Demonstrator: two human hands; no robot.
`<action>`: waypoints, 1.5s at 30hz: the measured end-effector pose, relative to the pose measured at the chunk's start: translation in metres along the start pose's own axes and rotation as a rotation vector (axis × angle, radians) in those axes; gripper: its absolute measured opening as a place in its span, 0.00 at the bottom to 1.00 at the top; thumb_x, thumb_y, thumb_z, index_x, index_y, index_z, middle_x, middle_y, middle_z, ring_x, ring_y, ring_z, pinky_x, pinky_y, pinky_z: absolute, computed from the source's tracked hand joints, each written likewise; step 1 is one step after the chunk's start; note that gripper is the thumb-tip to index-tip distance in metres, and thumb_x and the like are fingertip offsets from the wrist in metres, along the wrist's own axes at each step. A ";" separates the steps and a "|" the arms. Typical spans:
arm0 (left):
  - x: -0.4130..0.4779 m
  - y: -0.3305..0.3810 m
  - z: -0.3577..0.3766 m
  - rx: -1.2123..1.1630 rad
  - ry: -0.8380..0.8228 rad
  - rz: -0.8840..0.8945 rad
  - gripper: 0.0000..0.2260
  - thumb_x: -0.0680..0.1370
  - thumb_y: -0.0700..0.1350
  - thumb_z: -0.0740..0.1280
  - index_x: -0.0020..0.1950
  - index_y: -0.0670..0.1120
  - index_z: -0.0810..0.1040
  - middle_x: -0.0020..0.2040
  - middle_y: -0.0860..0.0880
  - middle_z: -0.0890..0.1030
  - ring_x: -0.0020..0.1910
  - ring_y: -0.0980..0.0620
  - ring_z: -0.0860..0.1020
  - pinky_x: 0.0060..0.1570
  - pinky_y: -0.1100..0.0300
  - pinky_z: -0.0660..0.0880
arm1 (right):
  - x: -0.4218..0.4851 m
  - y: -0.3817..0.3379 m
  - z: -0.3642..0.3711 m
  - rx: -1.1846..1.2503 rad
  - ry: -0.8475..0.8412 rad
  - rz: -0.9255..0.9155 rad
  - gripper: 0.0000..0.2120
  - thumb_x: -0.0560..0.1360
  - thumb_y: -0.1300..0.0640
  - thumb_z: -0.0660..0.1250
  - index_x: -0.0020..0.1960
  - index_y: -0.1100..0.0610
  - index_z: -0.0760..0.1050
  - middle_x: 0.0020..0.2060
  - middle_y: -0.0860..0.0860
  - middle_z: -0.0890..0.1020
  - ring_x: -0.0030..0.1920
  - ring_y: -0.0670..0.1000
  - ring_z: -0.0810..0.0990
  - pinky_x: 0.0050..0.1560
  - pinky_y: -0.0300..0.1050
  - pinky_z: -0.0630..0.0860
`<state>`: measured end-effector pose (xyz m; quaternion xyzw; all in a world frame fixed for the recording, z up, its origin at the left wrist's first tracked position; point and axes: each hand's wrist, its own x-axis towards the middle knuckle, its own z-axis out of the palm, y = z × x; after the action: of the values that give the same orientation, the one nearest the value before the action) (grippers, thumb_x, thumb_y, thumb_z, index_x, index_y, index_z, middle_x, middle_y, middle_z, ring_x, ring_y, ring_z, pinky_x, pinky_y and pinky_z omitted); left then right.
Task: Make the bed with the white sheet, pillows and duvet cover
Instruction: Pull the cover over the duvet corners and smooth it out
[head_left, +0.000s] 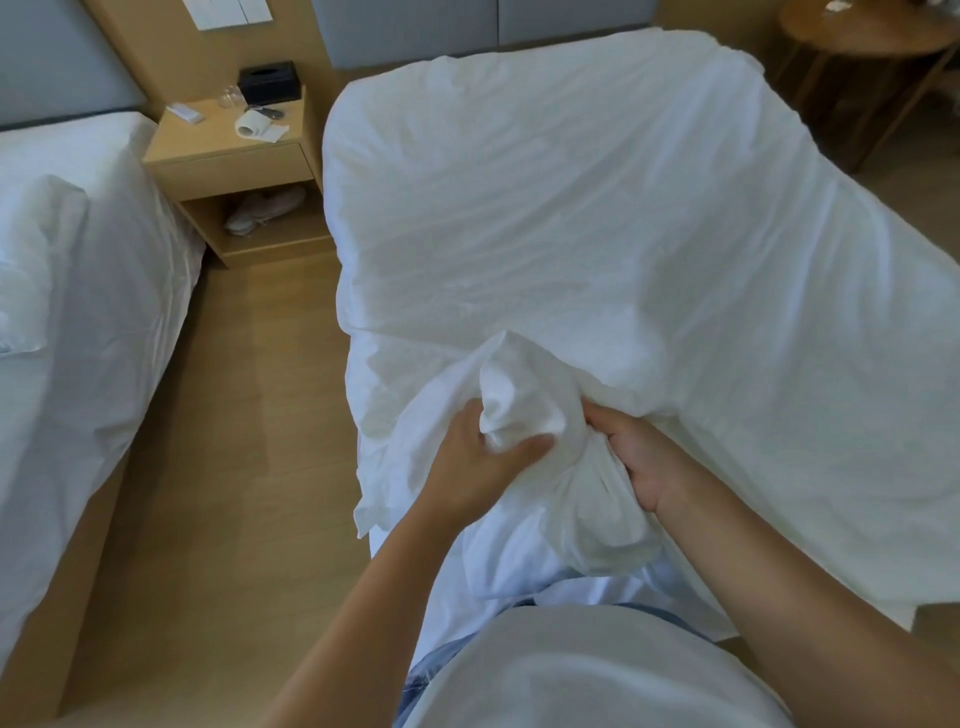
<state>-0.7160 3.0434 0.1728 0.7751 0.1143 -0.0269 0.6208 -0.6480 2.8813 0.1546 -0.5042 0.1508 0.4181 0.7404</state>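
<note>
Both hands meet at the near corner of the bed (597, 171): the left hand (483, 457) has its grip closed on a bunched fold of the white sheet (524, 405), and the right hand (641, 457) clutches the same bundle from the other side. Beyond the bundle the sheet lies spread over the bed, its edges hanging down the sides. Left of the bed runs a strip of bare wooden floor (249, 415), then a second bed (67, 249); a nightstand (228, 156) stands between their heads.

nightstand (228, 161) between beds, sheet (597, 234) on bed
</note>
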 end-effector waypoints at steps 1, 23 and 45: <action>0.000 0.001 -0.002 -0.084 -0.032 -0.014 0.11 0.69 0.54 0.73 0.49 0.60 0.77 0.48 0.59 0.82 0.49 0.61 0.80 0.44 0.67 0.77 | 0.000 0.000 0.000 -0.036 0.015 -0.030 0.22 0.68 0.44 0.70 0.55 0.58 0.82 0.50 0.58 0.84 0.49 0.57 0.84 0.41 0.48 0.81; 0.009 -0.005 -0.009 -0.137 -0.047 -0.334 0.02 0.75 0.52 0.68 0.46 0.58 0.79 0.47 0.58 0.82 0.42 0.64 0.80 0.40 0.66 0.73 | -0.021 0.003 -0.003 -0.531 -0.003 0.100 0.33 0.49 0.43 0.80 0.51 0.55 0.80 0.43 0.52 0.86 0.47 0.53 0.84 0.48 0.49 0.80; -0.031 -0.003 0.035 0.787 -0.017 -0.178 0.16 0.75 0.55 0.62 0.53 0.44 0.72 0.48 0.50 0.72 0.52 0.49 0.72 0.49 0.60 0.68 | 0.004 0.023 0.042 -0.339 0.076 0.133 0.11 0.79 0.52 0.63 0.44 0.58 0.79 0.37 0.52 0.83 0.39 0.49 0.81 0.47 0.41 0.75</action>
<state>-0.7431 3.0055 0.1679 0.9405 0.1568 -0.1287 0.2726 -0.6719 2.9229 0.1566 -0.6263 0.1388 0.4660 0.6094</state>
